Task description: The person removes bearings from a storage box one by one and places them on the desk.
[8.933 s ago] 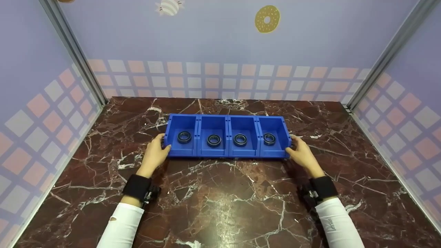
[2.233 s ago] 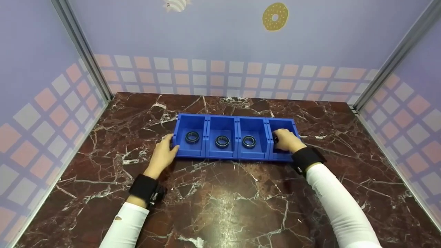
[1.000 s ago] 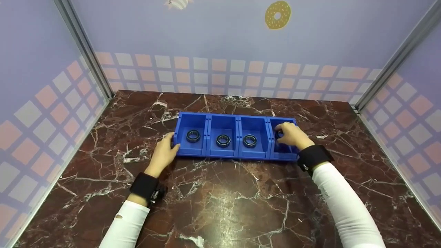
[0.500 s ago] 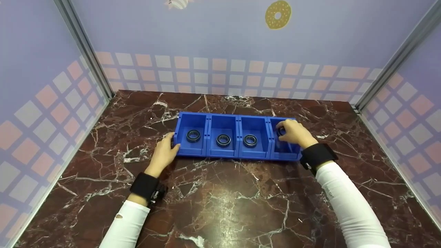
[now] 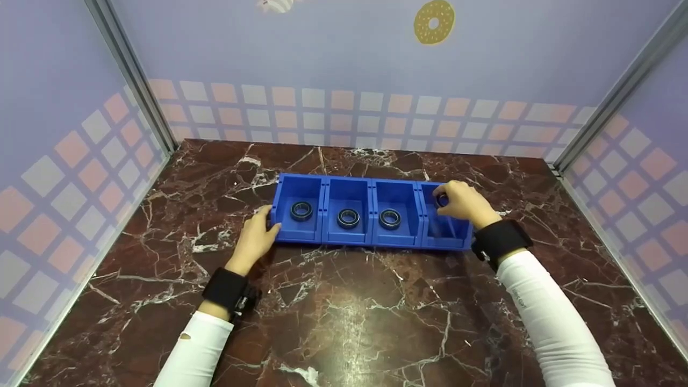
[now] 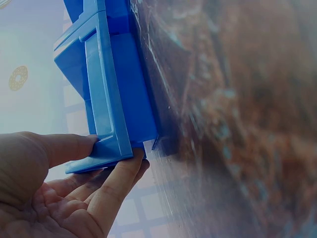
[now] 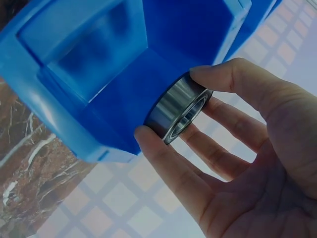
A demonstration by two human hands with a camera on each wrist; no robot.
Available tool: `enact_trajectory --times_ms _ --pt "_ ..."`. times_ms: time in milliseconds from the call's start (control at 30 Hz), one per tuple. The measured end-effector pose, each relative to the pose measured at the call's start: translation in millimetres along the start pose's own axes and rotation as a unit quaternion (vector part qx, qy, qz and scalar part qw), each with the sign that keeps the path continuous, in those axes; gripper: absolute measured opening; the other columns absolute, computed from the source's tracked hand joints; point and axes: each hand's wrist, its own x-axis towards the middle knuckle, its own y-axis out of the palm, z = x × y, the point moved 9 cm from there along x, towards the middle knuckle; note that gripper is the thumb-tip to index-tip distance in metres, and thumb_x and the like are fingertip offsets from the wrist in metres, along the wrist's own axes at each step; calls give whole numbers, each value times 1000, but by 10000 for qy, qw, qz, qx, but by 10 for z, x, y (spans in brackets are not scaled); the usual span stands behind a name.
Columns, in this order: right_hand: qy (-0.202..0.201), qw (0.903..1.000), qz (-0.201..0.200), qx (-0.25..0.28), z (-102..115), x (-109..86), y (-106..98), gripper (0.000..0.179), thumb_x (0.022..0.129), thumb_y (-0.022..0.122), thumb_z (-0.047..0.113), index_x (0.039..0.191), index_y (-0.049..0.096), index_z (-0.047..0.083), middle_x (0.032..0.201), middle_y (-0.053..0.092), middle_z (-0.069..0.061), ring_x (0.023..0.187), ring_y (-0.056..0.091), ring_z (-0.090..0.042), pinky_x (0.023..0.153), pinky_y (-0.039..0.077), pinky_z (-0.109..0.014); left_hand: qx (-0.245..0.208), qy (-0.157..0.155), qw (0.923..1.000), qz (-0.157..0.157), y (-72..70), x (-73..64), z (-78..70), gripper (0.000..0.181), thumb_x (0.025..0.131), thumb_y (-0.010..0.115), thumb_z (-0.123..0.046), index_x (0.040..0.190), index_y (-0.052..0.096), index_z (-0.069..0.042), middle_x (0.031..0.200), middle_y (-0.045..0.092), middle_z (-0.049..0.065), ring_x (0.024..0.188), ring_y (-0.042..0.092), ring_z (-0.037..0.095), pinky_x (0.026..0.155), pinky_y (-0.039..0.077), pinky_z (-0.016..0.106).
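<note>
A row of joined blue storage bins (image 5: pixel 346 241) stands on the marble table. My right hand (image 5: pixel 466 203) pinches a ball bearing (image 7: pixel 176 106) between thumb and index finger, above the rightmost compartment. In the right wrist view the bearing shows a shiny steel outer ring and is tilted. With thumb on the rim and fingers along the outer side wall, my left hand (image 5: pixel 253 236) grips the left end of the row. Three more bearings lie flat, one per compartment: the left one (image 5: pixel 301 211), the second (image 5: pixel 348 219) and the third (image 5: pixel 389 219).
The dark red marble table (image 5: pixel 344 312) spreads in front of the bins and to both sides. Tile-patterned panels (image 5: pixel 355 113) close off the back and the sides, with metal posts (image 5: pixel 131 80) at the rear corners.
My right hand has left the bins' right end, reached into the rightmost compartment and lifted its bearing, rising slightly over the last second. My left hand has kept its grip.
</note>
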Motion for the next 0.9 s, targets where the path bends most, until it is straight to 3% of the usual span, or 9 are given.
enact_trajectory --times_ms 433,900 --pt "26 10000 -14 -87 72 -11 -136 45 83 74 6 124 68 -9 124 64 -33 115 59 -49 97 47 -63 49 108 9999 -102 -13 -2 -19 45 99 62 1 140 49 15 136 56 37 126 56 51 106 45 58" --pt "-64 10000 6 -54 133 -98 -196 45 84 73 4 125 66 -12 126 62 -34 117 57 -50 99 45 -63 -5 13 10000 -65 -6 -3 0 48 98 63 0 142 49 15 138 55 36 129 55 49 109 43 56"
